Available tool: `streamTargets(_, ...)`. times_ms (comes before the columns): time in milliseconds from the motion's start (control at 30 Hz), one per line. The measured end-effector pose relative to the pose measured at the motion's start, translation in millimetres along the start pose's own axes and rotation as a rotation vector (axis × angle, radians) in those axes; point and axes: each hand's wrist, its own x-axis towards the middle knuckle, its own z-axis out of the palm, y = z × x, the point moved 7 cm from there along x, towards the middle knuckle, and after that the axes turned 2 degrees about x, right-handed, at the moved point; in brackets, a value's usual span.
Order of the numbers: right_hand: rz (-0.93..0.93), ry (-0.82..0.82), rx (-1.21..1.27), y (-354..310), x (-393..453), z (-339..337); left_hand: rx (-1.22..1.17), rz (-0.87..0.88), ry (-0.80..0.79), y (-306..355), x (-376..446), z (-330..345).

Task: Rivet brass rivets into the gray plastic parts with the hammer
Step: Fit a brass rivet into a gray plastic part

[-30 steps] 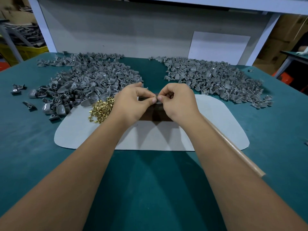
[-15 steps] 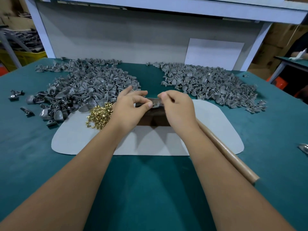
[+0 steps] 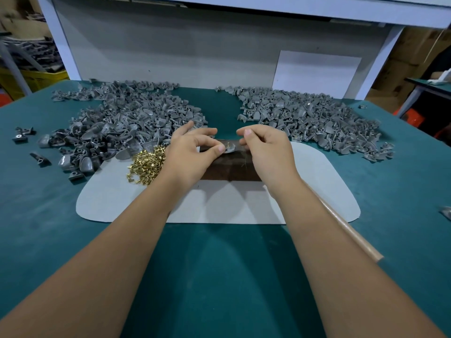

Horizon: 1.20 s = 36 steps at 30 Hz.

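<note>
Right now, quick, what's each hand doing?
Left hand: pinches the gray part on the dark block.
Right hand: fingers curled at the part; a grip cannot be told.

so there's one gray part (image 3: 229, 148) sitting on the dark block, a brass rivet (image 3: 228, 144) poking up out of it. loose rivets (image 3: 146, 165) are a shiny gold heap on the pale mat's left side. gray parts in two big piles at the back, left pile (image 3: 122, 128) and right pile (image 3: 312, 118). hammer, only its wooden handle (image 3: 351, 230) shows, lying diagonally at right
</note>
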Motion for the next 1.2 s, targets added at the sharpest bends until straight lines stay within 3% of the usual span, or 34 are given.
streamTargets(133, 0.019, 0.093, 0.065, 0.4, 5.5, -11.6, -0.018, -0.008, 0.030, -0.5, 0.5, 0.3)
streamTargets(267, 0.009, 0.175, -0.057, 2.7, 8.3, -30.8, -0.039, -0.008, 0.047, 0.0, -0.6, 2.2)
streamTargets(367, -0.011, 0.040, -0.104, 4.5, 7.5, -25.0, -0.045, 0.005, 0.089, 0.2, -0.7, 0.6)
streamTargets(467, -0.051, -0.057, 0.027, -6.5, 5.3, -24.7, -0.071, 0.025, 0.138, 1.5, -0.2, -2.9)
streamTargets(567, -0.038, 0.109, 0.137, -16.7, 8.4, -57.3, -0.052, 0.028, 0.199, 2.3, 0.1, -9.0)
streamTargets(633, 0.045, 0.187, -0.001, -11.8, 9.4, -81.7, -0.024, 0.047, 0.209, 4.1, 0.3, -9.6)
streamTargets(733, 0.254, 0.058, -0.389, 13.7, -2.3, -97.1, 0.003, 0.078, 0.167, 8.6, -0.6, -1.3)
streamTargets(800, 0.302, -0.011, -0.511, 25.8, -15.4, -94.0, 0.048, 0.077, 0.158, 9.6, -1.6, 3.4)
streamTargets(1033, -0.139, -0.124, -0.422, -13.1, -2.2, -23.6, 0.060, 0.141, 0.134, 13.0, 1.0, 5.1)
streamTargets(1200, -0.172, -0.203, -0.388, -10.1, 11.0, 5.7, 0.081, 0.160, 0.113, 13.2, 3.8, 4.5)
